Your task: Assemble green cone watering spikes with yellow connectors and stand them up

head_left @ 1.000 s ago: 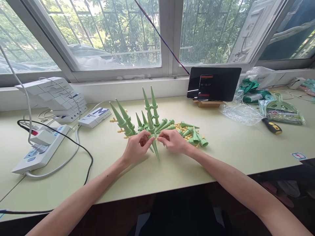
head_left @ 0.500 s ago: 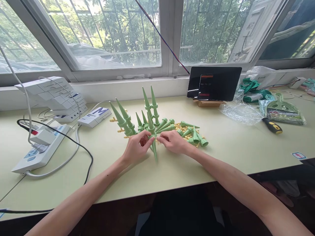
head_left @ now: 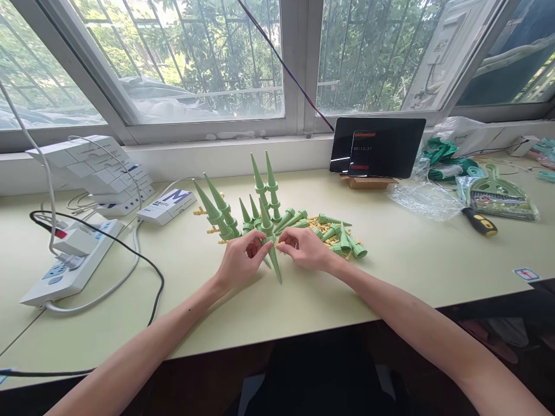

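My left hand (head_left: 241, 255) is closed in a pinch on a green plastic watering spike (head_left: 274, 264), whose pointed end slants toward the front of the table. Beside the spike's collar my right hand (head_left: 306, 248) is also pinched. A bit of yellow, apparently a small yellow peg, shows at its fingertips, mostly covered by them. Behind my hands stand several upright green spikes (head_left: 272, 188), some stacked. More of these, with yellow pegs (head_left: 200, 211) sticking out sideways, are at the left. Loose green spikes (head_left: 344, 238) lie on a heap of yellow pegs to the right.
White boxes (head_left: 108, 173) and a power strip (head_left: 87, 271) with cables occupy the left. At the back a tablet (head_left: 390, 147) leans behind a phone (head_left: 359, 153). A screwdriver (head_left: 479, 222), plastic wrap and a green dustpan set (head_left: 498, 193) lie at right.
The tip of the held spike has swung slightly to the right, uncovering another green tip behind it. My right fingers have shifted a little; my left hand has stayed in place.
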Demonstrator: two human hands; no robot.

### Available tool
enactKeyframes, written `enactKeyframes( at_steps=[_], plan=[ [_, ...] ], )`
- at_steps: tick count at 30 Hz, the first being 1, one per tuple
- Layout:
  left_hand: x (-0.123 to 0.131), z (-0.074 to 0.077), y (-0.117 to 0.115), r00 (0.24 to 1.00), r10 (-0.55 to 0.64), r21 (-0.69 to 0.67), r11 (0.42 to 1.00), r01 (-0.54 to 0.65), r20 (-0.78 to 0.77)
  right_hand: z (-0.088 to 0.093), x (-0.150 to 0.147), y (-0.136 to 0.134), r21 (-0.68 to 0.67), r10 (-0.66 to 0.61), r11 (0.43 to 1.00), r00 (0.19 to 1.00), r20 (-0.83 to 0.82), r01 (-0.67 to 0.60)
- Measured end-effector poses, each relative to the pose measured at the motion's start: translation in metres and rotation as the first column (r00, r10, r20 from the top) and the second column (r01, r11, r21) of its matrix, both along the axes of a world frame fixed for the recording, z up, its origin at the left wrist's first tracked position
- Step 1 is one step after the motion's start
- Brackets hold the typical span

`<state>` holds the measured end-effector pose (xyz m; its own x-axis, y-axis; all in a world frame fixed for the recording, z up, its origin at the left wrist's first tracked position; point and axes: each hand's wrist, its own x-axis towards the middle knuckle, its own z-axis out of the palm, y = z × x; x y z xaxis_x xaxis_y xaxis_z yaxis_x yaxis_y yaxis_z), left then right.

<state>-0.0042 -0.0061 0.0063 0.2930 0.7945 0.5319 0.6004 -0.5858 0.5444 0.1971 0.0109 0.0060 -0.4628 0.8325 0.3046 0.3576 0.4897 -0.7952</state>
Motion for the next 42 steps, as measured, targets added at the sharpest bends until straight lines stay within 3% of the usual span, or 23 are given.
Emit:
enactKeyframes(
  at_steps=[8,42],
  plan=[
    [-0.0015,-0.0015,0.001,1.0,-0.006,-0.005,1.0,0.006,0.001,0.002,-0.0001,-0.002,-0.052,0.027,0.998,1.0,0.003,-0.027],
    [0.0002,0.0008,-0.0001,1.0,-0.013,-0.003,1.0,0.013,0.01,0.0027,0.0002,-0.0021,0.068,0.006,0.998,1.0,0.024,-0.008]
  ],
)
